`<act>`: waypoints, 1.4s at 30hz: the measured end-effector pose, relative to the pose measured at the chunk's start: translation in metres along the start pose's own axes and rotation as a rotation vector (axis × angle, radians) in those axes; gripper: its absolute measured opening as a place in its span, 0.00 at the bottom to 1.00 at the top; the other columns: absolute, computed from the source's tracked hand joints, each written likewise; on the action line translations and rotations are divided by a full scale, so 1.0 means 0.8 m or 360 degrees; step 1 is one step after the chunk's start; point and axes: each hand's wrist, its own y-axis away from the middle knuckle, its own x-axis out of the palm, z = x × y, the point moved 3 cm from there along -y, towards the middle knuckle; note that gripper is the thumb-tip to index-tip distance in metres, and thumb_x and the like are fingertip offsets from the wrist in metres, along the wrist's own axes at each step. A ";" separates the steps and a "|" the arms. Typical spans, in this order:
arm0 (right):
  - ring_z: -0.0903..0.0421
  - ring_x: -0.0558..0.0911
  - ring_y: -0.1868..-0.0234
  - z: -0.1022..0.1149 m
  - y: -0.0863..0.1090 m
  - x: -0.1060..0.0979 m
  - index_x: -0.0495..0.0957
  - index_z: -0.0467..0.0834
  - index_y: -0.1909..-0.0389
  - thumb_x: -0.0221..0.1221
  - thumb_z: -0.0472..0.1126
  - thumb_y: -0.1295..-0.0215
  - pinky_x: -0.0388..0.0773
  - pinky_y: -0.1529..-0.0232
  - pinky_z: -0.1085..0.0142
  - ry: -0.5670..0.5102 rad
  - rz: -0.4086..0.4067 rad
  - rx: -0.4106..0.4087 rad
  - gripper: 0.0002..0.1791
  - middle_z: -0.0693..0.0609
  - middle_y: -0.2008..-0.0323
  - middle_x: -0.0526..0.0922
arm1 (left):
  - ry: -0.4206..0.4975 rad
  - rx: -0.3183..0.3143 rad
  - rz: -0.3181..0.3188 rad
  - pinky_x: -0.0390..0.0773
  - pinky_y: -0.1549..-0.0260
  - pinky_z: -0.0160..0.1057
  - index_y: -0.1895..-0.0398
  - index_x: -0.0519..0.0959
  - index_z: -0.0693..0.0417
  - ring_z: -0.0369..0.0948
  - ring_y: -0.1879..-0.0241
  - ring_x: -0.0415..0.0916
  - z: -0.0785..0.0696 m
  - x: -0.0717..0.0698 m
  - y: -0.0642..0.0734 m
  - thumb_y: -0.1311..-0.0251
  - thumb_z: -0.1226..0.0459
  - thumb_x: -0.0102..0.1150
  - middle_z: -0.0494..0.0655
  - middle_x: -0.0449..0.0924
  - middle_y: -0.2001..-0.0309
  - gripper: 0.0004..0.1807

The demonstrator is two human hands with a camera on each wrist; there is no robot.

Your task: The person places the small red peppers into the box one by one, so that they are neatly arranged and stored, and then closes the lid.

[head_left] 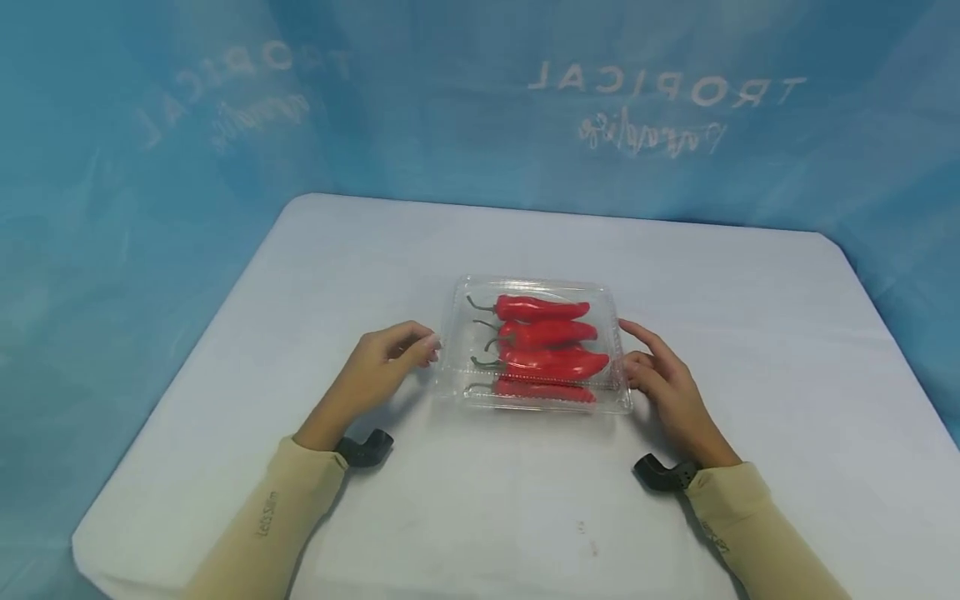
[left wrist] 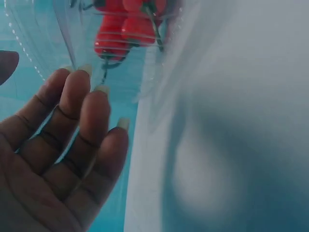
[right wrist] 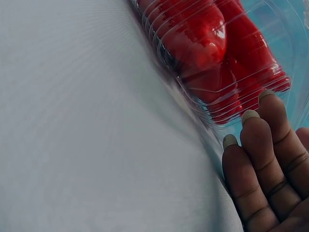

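A clear plastic box [head_left: 454,354] lies on the white table with several red peppers [head_left: 555,362] inside, their green stems pointing left. My left hand [head_left: 375,372] is at the box's left edge, fingers loosely bent; in the left wrist view the fingertips [left wrist: 78,77] are close to the clear rim, and contact is hard to tell. At the opposite side my right hand [head_left: 670,392] has its index finger extended along the right edge. The right wrist view shows its fingertips [right wrist: 250,117] against or just beside the ribbed wall, below the peppers [right wrist: 193,43].
The white-covered table [head_left: 525,517] extends around the box on all sides. Blue cloth [head_left: 450,100] with printed lettering hangs behind and at the sides. A black band with a curved piece [head_left: 366,450] sits on each wrist.
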 end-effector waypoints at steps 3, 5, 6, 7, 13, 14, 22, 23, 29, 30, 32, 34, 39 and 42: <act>0.58 0.82 0.55 0.002 0.006 -0.004 0.59 0.44 0.22 0.48 0.36 0.20 0.82 0.51 0.69 -0.0047 0.0012 -0.0005 0.28 0.42 0.57 0.81 | 0.0047 -0.0020 0.0108 0.81 0.64 0.42 0.60 0.83 0.51 0.39 0.66 0.81 -0.007 0.006 0.005 0.25 0.51 0.55 0.42 0.82 0.67 0.15; 0.58 0.82 0.55 0.004 0.008 -0.006 0.59 0.43 0.22 0.48 0.36 0.20 0.82 0.51 0.70 -0.0072 0.0011 -0.0008 0.28 0.44 0.58 0.81 | 0.0094 -0.0026 0.0210 0.79 0.67 0.40 0.63 0.83 0.53 0.41 0.69 0.78 -0.010 0.009 0.010 0.25 0.54 0.55 0.43 0.79 0.71 0.14; 0.58 0.81 0.56 0.006 0.009 -0.007 0.59 0.42 0.22 0.48 0.35 0.20 0.82 0.51 0.70 -0.0084 0.0012 -0.0013 0.28 0.44 0.58 0.81 | 0.0128 -0.0032 0.0263 0.78 0.69 0.40 0.64 0.82 0.54 0.42 0.70 0.76 -0.012 0.011 0.013 0.25 0.55 0.55 0.44 0.78 0.72 0.14; 0.58 0.81 0.56 0.008 0.009 -0.008 0.60 0.42 0.22 0.48 0.35 0.20 0.82 0.52 0.70 -0.0083 0.0007 -0.0014 0.28 0.45 0.59 0.81 | 0.0159 -0.0028 0.0313 0.78 0.70 0.40 0.64 0.82 0.55 0.44 0.71 0.75 -0.014 0.011 0.016 0.25 0.57 0.55 0.45 0.76 0.73 0.13; 0.58 0.81 0.57 0.016 0.014 -0.014 0.62 0.44 0.23 0.48 0.37 0.20 0.79 0.55 0.72 -0.0010 -0.0067 0.0022 0.27 0.49 0.59 0.83 | 0.0272 -0.0042 0.0592 0.79 0.74 0.41 0.63 0.83 0.57 0.47 0.73 0.76 -0.023 0.017 0.024 0.28 0.59 0.57 0.46 0.79 0.70 0.11; 0.58 0.81 0.57 0.017 0.016 -0.016 0.62 0.44 0.23 0.48 0.37 0.20 0.78 0.55 0.72 0.0000 -0.0080 0.0032 0.27 0.49 0.58 0.84 | 0.0292 -0.0054 0.0647 0.80 0.74 0.42 0.63 0.83 0.57 0.47 0.73 0.77 -0.024 0.018 0.025 0.28 0.58 0.57 0.47 0.80 0.69 0.12; 0.58 0.81 0.57 0.021 0.027 -0.025 0.62 0.43 0.23 0.49 0.36 0.20 0.79 0.56 0.73 -0.0041 -0.0105 0.0054 0.27 0.47 0.58 0.83 | 0.0478 -0.0196 0.0949 0.80 0.72 0.41 0.68 0.84 0.60 0.44 0.72 0.76 -0.032 0.034 0.025 0.32 0.56 0.59 0.48 0.80 0.74 0.16; 0.58 0.81 0.56 0.021 0.028 -0.026 0.62 0.43 0.23 0.49 0.36 0.20 0.80 0.55 0.73 -0.0056 -0.0105 0.0056 0.27 0.46 0.58 0.83 | 0.0527 -0.0248 0.0950 0.80 0.71 0.41 0.67 0.84 0.61 0.43 0.72 0.76 -0.031 0.036 0.025 0.31 0.56 0.60 0.48 0.81 0.74 0.16; 0.59 0.82 0.57 0.020 0.032 -0.029 0.61 0.43 0.23 0.49 0.35 0.21 0.81 0.51 0.72 -0.0068 -0.0073 0.0029 0.28 0.47 0.59 0.83 | 0.0819 -0.0522 0.0862 0.82 0.69 0.39 0.59 0.83 0.66 0.42 0.71 0.77 -0.025 0.040 0.018 0.31 0.60 0.59 0.51 0.82 0.68 0.14; 0.59 0.82 0.57 0.021 0.032 -0.030 0.61 0.43 0.23 0.49 0.35 0.21 0.81 0.51 0.72 -0.0054 -0.0068 0.0025 0.28 0.47 0.58 0.82 | 0.0839 -0.0536 0.0841 0.82 0.70 0.39 0.60 0.83 0.65 0.42 0.71 0.76 -0.025 0.040 0.017 0.31 0.61 0.59 0.51 0.81 0.68 0.13; 0.59 0.82 0.57 0.024 0.029 -0.032 0.61 0.44 0.23 0.50 0.35 0.21 0.81 0.51 0.72 -0.0027 -0.0071 0.0028 0.28 0.47 0.58 0.82 | 0.0879 -0.0552 0.0801 0.81 0.70 0.38 0.62 0.82 0.64 0.41 0.71 0.75 -0.028 0.041 0.014 0.31 0.62 0.58 0.50 0.80 0.69 0.12; 0.58 0.81 0.55 0.029 0.024 -0.035 0.61 0.46 0.22 0.50 0.36 0.21 0.81 0.51 0.73 -0.0001 -0.0083 0.0042 0.28 0.46 0.57 0.82 | 0.0922 -0.0565 0.0751 0.81 0.71 0.38 0.65 0.82 0.62 0.40 0.71 0.75 -0.031 0.043 0.011 0.32 0.63 0.59 0.50 0.80 0.69 0.10; 0.59 0.82 0.57 0.038 0.020 -0.041 0.58 0.47 0.21 0.49 0.38 0.20 0.81 0.54 0.73 -0.0064 -0.0094 0.0070 0.30 0.50 0.57 0.83 | 0.1013 -0.0612 0.0662 0.80 0.71 0.36 0.71 0.80 0.58 0.39 0.72 0.74 -0.033 0.049 0.004 0.35 0.65 0.59 0.50 0.81 0.69 0.08; 0.60 0.82 0.61 0.039 0.023 -0.047 0.51 0.51 0.18 0.47 0.37 0.20 0.82 0.57 0.71 -0.0141 0.0014 0.0110 0.33 0.51 0.59 0.85 | 0.1039 -0.0628 0.0648 0.80 0.71 0.36 0.74 0.79 0.56 0.38 0.72 0.74 -0.031 0.055 0.003 0.36 0.65 0.58 0.49 0.82 0.69 0.08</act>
